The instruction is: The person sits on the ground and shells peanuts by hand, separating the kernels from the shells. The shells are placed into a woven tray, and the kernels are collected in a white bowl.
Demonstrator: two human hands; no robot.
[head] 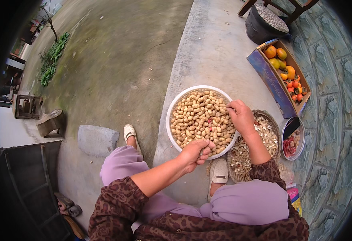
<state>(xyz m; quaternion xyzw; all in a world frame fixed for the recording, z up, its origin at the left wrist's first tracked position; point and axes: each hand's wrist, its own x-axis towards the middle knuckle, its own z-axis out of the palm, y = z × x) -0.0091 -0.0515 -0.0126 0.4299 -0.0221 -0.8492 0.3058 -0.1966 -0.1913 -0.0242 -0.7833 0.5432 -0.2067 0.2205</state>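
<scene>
A round white plastic basket (169,122) stands before me, filled with peanuts in their shells (198,113); a few reddish shelled kernels lie among them. My left hand (196,153) is over the basket's near rim, fingers curled; whether it holds anything is hidden. My right hand (241,116) is at the basket's right side, thumb and forefinger close together at the peanuts; I cannot tell if a peanut is between them. Right of the basket, partly under my right forearm, a woven basket (276,129) holds broken peanut shells (264,135).
A bowl (303,144) with reddish kernels and a dark flat object stands by the stone-patterned wall (329,129). Beyond are a cardboard box (270,81) of persimmons and a black bucket (258,27) with a patterned top. A stone block (97,140) lies left.
</scene>
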